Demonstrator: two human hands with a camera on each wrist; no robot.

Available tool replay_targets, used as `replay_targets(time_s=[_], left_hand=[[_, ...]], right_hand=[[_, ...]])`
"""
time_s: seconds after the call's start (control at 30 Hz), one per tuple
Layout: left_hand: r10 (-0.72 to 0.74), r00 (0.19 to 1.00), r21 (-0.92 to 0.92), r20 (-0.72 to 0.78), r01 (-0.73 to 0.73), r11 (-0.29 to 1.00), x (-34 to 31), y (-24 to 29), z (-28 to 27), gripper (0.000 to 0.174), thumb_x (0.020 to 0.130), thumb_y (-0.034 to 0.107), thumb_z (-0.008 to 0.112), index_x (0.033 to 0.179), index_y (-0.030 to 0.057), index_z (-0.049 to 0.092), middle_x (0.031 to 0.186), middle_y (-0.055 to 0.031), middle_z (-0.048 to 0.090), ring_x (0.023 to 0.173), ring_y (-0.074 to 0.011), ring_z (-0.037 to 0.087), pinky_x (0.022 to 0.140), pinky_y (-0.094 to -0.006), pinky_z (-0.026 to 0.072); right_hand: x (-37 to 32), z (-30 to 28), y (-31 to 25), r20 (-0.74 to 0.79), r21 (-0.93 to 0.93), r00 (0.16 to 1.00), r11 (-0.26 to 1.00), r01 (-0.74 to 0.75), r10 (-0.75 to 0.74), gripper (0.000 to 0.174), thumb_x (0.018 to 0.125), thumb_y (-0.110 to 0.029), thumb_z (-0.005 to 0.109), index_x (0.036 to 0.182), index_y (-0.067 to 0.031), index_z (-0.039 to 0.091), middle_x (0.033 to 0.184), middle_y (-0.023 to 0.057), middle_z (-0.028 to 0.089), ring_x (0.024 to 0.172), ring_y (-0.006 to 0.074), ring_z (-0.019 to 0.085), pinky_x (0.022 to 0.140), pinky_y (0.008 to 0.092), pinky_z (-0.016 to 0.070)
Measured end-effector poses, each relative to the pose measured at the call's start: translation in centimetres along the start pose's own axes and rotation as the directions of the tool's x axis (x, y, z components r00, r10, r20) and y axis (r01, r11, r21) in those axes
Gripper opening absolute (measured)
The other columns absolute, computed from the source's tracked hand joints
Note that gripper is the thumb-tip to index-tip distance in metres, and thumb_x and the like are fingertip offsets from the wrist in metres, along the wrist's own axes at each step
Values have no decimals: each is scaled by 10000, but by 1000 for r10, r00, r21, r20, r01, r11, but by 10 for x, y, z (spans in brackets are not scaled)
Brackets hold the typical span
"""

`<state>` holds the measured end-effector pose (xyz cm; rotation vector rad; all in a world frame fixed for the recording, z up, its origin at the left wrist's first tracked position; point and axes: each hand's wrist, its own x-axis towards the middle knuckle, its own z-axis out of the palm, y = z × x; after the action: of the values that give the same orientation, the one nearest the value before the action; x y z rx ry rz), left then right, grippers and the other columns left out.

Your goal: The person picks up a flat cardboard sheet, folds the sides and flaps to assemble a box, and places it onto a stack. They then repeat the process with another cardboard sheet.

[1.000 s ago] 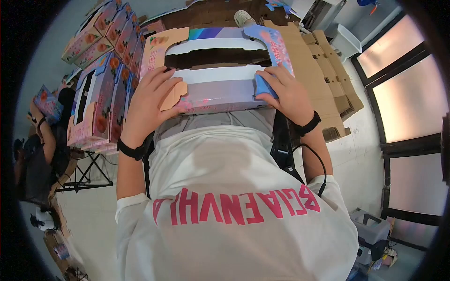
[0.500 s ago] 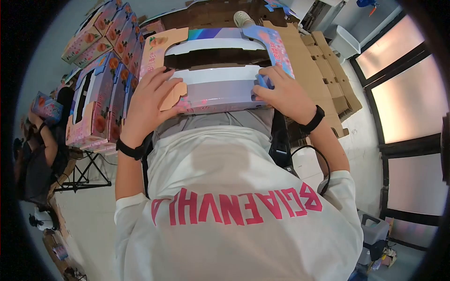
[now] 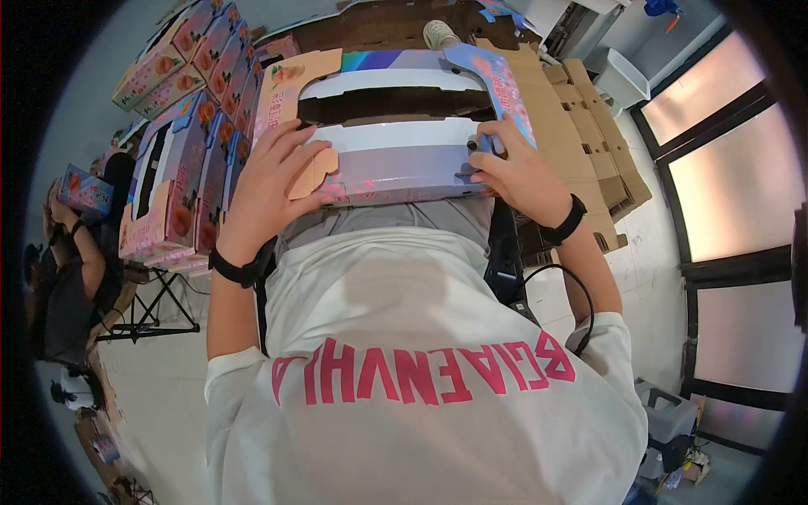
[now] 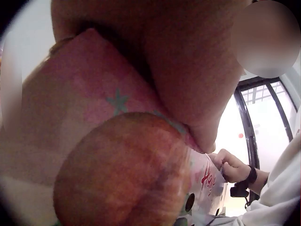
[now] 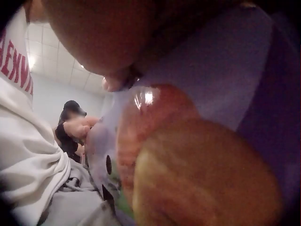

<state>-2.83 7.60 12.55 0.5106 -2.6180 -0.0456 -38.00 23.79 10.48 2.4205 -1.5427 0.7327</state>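
Note:
A printed fruit carton [image 3: 396, 168] with a long opening in its top lies across the person's lap. At its near left corner the left hand [image 3: 273, 172] grips the box, fingers over the top beside a peach-coloured tab [image 3: 315, 172], thumb along the near edge. The right hand [image 3: 523, 172] is at the near right corner, bent index finger and thumb pinching the blue corner flap [image 3: 498, 146], mostly hidden under the fingers. Dark slots show in the panel beside these fingertips. Each wrist view shows peach print on the carton's end [image 4: 122, 169] close below the hand.
Similar cartons [image 3: 172, 181] are stacked at the left on a black folding stand [image 3: 151, 311]. Flat brown cardboard [image 3: 547, 126] lies to the right. Another person [image 3: 76, 261] handles a carton [image 3: 86, 192] at the far left. Framed glass panels [image 3: 724, 168] stand at the right.
The right hand has shifted its fingers and lifted the blue flap back, uncovering dark slots in the panel. The left hand stays at its corner. The other person's carton has turned.

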Motion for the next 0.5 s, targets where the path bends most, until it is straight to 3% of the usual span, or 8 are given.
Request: replay_targets(time_s=[0.07,0.17,0.27,0.37,0.47,0.5], left_hand=[[5,1000,-5,-15,-5,1000,1,2,0,600,731,268,832,1274,98,640,1356,-137,584,1330,-375,479,1103,-487,416],[2,1000,-7,-17,-2,1000,0,1,1,600,726,260,835,1271,98,642,1360,-134,584,1333,-376,475,1106,-489,414],[-8,1000,-36,-17,8,999,-2,0,2,603,718,260,843,1264,97,645,1367,-133,580,1342,-379,466,1114,-489,406],[-22,999,-99,27,24,995,1,-2,-5,648,708,292,851,1287,97,636,1405,-131,561,1386,-374,425,1148,-483,372],[-33,997,-89,72,40,995,0,-6,-11,720,705,331,851,1345,102,611,1481,-127,523,1478,-367,334,1197,-469,317],[-38,998,-44,53,40,998,-1,-4,-13,724,709,314,853,1354,102,603,1498,-129,510,1498,-374,301,1204,-475,305]], right_hand=[[-1,-1,1,-1,47,1000,999,-18,18,270,821,-166,780,1045,-114,638,1213,154,534,1104,392,568,1082,554,437],[-6,-9,9,-100,169,989,982,-87,105,191,904,-181,719,1049,-97,626,1205,151,543,1109,365,576,1083,500,434],[-19,-37,22,-205,454,957,886,-92,204,198,993,-224,622,1111,-64,625,1266,144,561,1155,313,584,1067,432,439],[-17,-35,36,-200,583,973,812,20,119,361,1042,-268,540,1308,-26,568,1394,153,549,1238,276,569,1082,406,423],[-12,-38,53,-251,654,873,738,-166,419,579,1031,-299,580,1505,-14,408,1513,184,473,1345,287,511,1119,400,393],[-16,-35,61,-156,671,872,698,-251,464,633,1022,-307,599,1530,-13,363,1527,191,455,1374,292,481,1139,402,370]])
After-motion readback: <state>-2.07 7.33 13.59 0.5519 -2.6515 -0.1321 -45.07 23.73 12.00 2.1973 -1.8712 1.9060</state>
